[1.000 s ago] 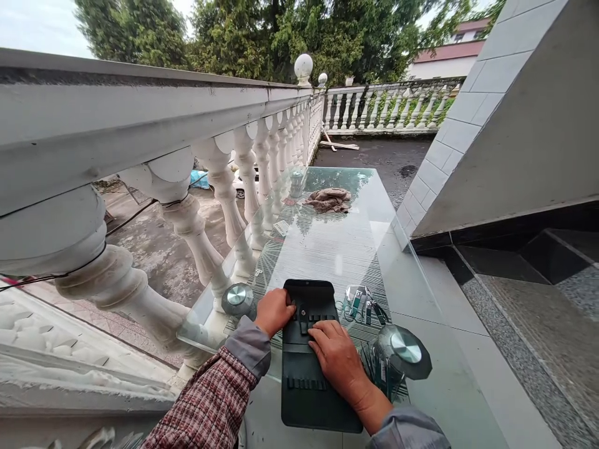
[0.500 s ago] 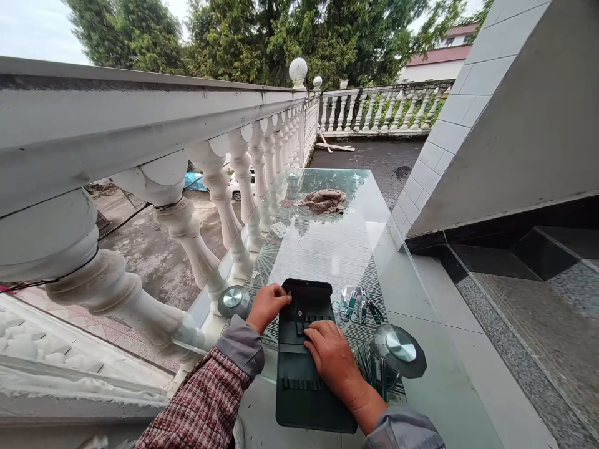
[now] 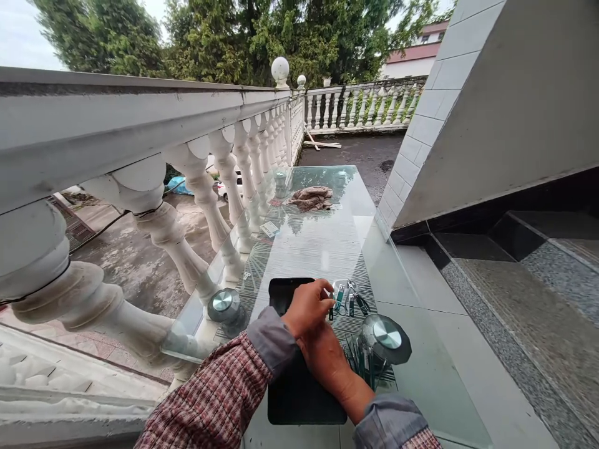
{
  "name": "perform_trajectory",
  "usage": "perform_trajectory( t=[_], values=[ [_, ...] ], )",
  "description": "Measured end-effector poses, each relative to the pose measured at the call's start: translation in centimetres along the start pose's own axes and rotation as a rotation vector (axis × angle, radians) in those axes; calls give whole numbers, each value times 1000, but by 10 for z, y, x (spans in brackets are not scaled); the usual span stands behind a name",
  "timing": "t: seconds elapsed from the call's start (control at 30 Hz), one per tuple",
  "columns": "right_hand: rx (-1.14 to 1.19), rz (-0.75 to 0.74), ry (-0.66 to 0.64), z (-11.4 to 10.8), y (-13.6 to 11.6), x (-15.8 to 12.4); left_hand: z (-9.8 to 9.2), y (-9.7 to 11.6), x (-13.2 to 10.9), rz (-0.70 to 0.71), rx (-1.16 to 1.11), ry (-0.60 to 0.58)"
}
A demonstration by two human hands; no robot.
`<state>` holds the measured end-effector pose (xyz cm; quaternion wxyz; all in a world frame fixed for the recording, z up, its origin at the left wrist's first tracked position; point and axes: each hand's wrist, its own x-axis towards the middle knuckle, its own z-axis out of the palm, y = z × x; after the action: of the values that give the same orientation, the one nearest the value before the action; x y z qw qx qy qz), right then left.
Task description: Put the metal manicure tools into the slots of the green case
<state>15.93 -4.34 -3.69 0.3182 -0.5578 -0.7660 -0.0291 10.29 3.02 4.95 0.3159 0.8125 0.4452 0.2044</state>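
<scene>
While a metal disc sits left of my black case, which lies on the glass worktop, my left hand has just come off the case's flap and crossed above my right hand. That leaves only the right one at the case, its fingers hidden, so I can't tell its grip. My left fingers curl beside the small clippers right of the case; whether they pinch anything is unclear. Slender tools lie lower, right of the case, next to another disc.
</scene>
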Motion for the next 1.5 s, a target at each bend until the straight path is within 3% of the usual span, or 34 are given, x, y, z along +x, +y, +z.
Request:
perform_trajectory(
  t=[0.23,0.37,0.5,0.63,0.77,0.87,0.97,1.03,1.1,1.17,1.23,1.33,1.5],
  values=[
    [31,1,-21,2,1,1,24,-2,46,-8,225,-53],
    [26,10,-73,-3,0,1,22,-4,48,81,264,-55],
    [10,55,-140,-8,0,2,-5,-12,19,181,239,3],
    [28,50,-123,-9,-7,3,-24,-42,-30,229,249,132],
    [48,13,-89,-8,-14,4,-12,-80,-70,262,375,199],
    [152,13,-10,-19,-2,6,1,-96,-82,282,475,177],
    [236,208,168,-47,29,6,5,-100,-83,282,559,162],
    [249,455,277,-69,54,2,4,-101,-82,283,575,151],
    [271,692,299,-89,75,-6,2,-100,-81,284,569,156],
    [268,832,234,-103,88,-15,0,-96,-83,291,559,179],
    [234,874,91,-111,93,-25,-1,-88,-87,323,551,209],
    [136,843,-145,-117,91,-36,0,-70,-99,440,538,237],
    [-2,776,-370,-124,79,-48,16,-47,-125,745,558,124]
  ],
)
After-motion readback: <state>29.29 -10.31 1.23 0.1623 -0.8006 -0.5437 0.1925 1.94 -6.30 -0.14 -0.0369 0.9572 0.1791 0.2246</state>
